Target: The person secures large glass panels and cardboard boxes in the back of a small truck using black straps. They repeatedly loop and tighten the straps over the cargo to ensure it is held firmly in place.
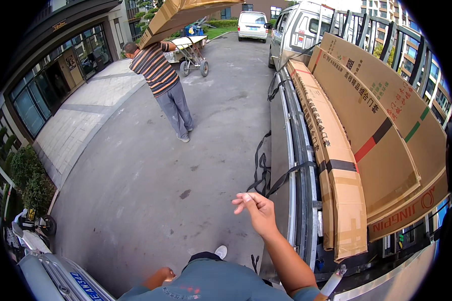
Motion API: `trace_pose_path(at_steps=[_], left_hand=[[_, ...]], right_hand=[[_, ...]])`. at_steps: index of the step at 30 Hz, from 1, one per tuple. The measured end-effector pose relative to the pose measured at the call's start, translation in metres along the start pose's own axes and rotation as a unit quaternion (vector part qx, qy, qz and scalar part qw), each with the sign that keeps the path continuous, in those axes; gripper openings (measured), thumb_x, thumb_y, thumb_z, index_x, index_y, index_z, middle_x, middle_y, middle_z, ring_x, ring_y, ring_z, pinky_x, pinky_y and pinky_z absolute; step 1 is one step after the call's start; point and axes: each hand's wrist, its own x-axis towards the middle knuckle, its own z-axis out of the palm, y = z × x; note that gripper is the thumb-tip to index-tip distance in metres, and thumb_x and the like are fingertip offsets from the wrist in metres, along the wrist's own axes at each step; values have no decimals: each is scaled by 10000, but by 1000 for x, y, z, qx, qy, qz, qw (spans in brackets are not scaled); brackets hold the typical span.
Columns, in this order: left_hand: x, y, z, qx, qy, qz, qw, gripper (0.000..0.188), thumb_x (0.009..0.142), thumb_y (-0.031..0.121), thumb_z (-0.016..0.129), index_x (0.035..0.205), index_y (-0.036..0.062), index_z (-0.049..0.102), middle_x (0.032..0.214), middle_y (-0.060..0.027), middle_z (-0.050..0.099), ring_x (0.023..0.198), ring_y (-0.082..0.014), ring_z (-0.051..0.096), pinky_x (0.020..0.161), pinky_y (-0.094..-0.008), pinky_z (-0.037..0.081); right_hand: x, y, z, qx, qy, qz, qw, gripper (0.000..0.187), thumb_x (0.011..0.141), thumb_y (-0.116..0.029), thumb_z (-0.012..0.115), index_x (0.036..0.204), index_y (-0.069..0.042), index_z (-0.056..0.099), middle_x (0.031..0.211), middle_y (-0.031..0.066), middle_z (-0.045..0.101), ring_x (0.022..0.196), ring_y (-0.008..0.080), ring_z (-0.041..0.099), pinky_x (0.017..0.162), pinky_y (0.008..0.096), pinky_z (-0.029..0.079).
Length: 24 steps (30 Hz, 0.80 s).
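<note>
My right hand (256, 209) is raised in front of me beside the truck bed, its fingers loosely bent and apart with nothing visible in them. Black straps (264, 173) hang down the truck's side just beyond it. Low by my left side is my left hand (162, 275), its fingers mostly hidden. To my right, long narrow cardboard boxes (331, 135) lie along the bed. Large flat cardboard packages (374, 130) lean against the black rack (394, 47) beside them. Ahead on the left, a person (160, 83) carries a long cardboard box (178, 17) on the shoulder.
A two-wheeled cart (192, 52) stands beyond the person, and a white van (252, 25) is farther up the paved lane (150, 185). The building entrance (60, 75) is at left. A silver vehicle (55, 276) and a parked motorbike (30, 226) are at lower left.
</note>
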Motion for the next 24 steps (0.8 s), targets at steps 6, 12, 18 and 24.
trace_pose_path(at_steps=[6,12,18,24], left_hand=[[3,-24,38,-88,-8,4,996,402,890,362,705,1226,144,749,1164,-150,753,1067,-367,709,932,-448,560],[104,6,-51,-144,82,46,985,466,850,172,635,1308,122,704,1186,-185,743,1098,-344,709,947,-430,554],[170,35,-189,-179,91,163,966,458,882,203,553,1304,91,694,1178,-232,726,1121,-373,694,979,-435,545],[204,-45,-269,-236,146,135,951,419,910,246,557,1277,96,694,1109,-194,752,1068,-356,711,932,-414,553]], right_hand=[[-32,-87,46,10,-168,-374,912,383,1084,-126,440,1425,33,512,906,222,754,859,292,770,735,387,619],[-35,-147,91,40,-320,-315,893,692,1013,-535,578,1477,-26,516,1342,271,630,1204,410,644,1013,497,535],[-1,-151,162,65,-217,-249,941,604,1104,-449,428,1179,96,679,1050,312,722,907,406,744,800,477,609],[57,-152,275,169,-18,-191,967,528,1112,-390,387,1149,41,690,1001,314,717,839,370,717,748,440,598]])
